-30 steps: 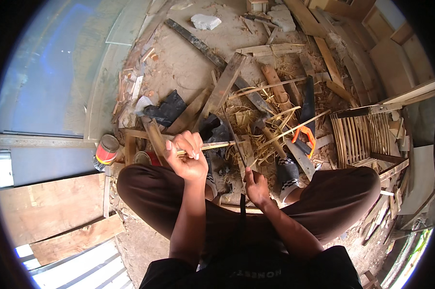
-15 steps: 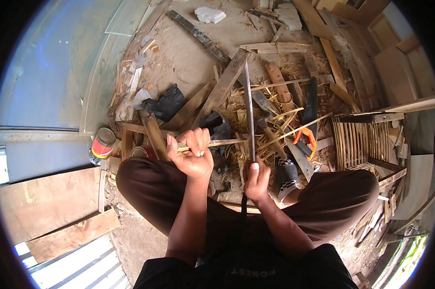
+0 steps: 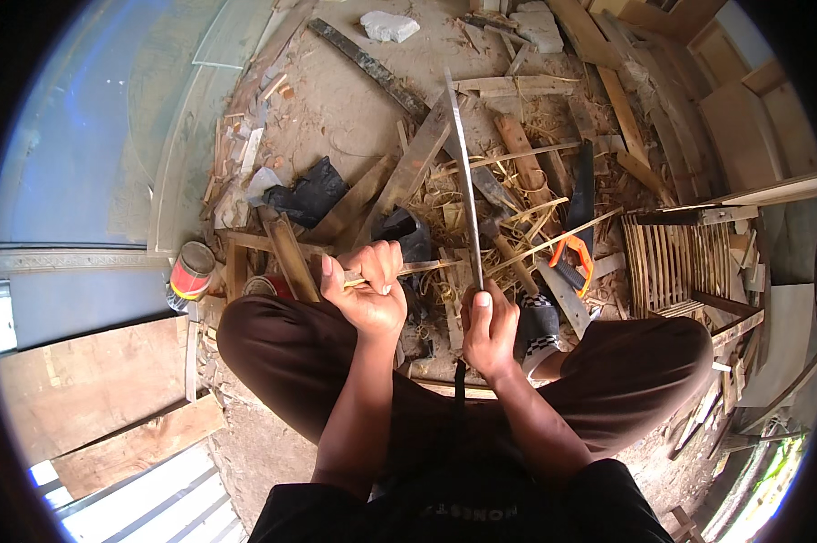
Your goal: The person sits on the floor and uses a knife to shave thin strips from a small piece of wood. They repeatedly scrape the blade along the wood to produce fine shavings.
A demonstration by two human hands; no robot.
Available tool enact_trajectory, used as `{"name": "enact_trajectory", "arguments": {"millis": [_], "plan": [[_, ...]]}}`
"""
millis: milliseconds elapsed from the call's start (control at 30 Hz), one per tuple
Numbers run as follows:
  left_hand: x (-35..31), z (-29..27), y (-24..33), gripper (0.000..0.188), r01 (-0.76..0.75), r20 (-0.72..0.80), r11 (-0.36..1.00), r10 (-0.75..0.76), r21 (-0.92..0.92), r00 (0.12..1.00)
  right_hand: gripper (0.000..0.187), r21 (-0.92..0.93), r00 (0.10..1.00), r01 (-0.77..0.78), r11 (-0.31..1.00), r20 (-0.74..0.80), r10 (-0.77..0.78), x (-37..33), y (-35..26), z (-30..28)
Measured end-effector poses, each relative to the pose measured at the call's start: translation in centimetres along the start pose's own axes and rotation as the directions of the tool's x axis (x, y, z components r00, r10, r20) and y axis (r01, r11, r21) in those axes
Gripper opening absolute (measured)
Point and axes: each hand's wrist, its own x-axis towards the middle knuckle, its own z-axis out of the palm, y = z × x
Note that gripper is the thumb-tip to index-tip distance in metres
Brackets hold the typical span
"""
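With the left hand (image 3: 365, 288) closed around the thin bamboo strip (image 3: 419, 267) above the knees and the right hand (image 3: 488, 330) gripping the long blade (image 3: 463, 172) upright, shave away from the fingers.

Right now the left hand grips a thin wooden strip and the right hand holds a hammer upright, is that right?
Not quite. The head view shows the right hand holding a long blade upright, not a hammer. The left hand does grip a thin wooden strip.
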Motion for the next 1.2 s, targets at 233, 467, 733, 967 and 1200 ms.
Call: {"name": "enact_trajectory", "arguments": {"millis": [233,467,733,967,1200], "plan": [[-0.3,0.7,-0.3,0.067,-0.014,-0.021,1.000,0.014,0.015,1.000,0.061,-0.349,0.866,-0.429,0.833,0.104,0.489,-3.4,10.5,2.5],[0.1,1.3,-0.7,0.068,-0.018,-0.026,1.000,0.018,0.016,1.000,0.053,-0.231,0.990,-0.121,0.965,0.047,0.135,-0.2,0.9,0.1],[1.2,0.7,-1.6,0.065,0.051,-0.081,0.999,-0.051,0.005,0.995,0.059,-0.331,0.988,-0.143,0.933,0.009,0.154,-4.1,13.2,3.2],[0.2,-0.1,-0.8,0.066,-0.005,-0.024,0.998,0.004,-0.064,1.000,0.071,-0.081,0.446,-0.869,0.488,0.302,0.843,-1.1,8.7,0.0],[1.1,0.5,-1.0,0.067,-0.016,-0.008,1.000,0.016,-0.002,1.000,0.047,-0.127,0.954,-0.253,0.959,0.133,0.269,0.3,0.3,-0.5]]}}
